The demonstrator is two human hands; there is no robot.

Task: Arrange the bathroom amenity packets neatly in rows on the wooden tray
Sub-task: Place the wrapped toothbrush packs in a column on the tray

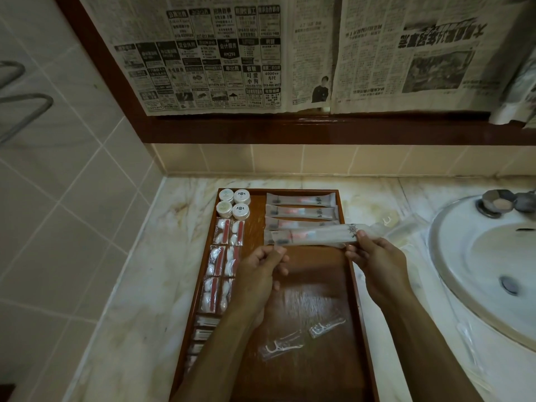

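The wooden tray (342,204) runs off the bottom edge, so its near end can't be seen. The left arm (220,343) covers part of the small white packets (203,333) along the tray's left side. The tap (501,203) is cut off at the right edge. The newspaper (261,53) print is too small to read. The clear packets (406,230) beside the sink are blurry.

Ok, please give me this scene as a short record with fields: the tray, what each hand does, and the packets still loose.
tray: wooden tray on the marble counter
left hand: pinches the left end of a long packet
right hand: pinches its right end
already in rows: three long packets, four round jars, cotton-bud packets
loose: two floss-pick packets near the tray's front
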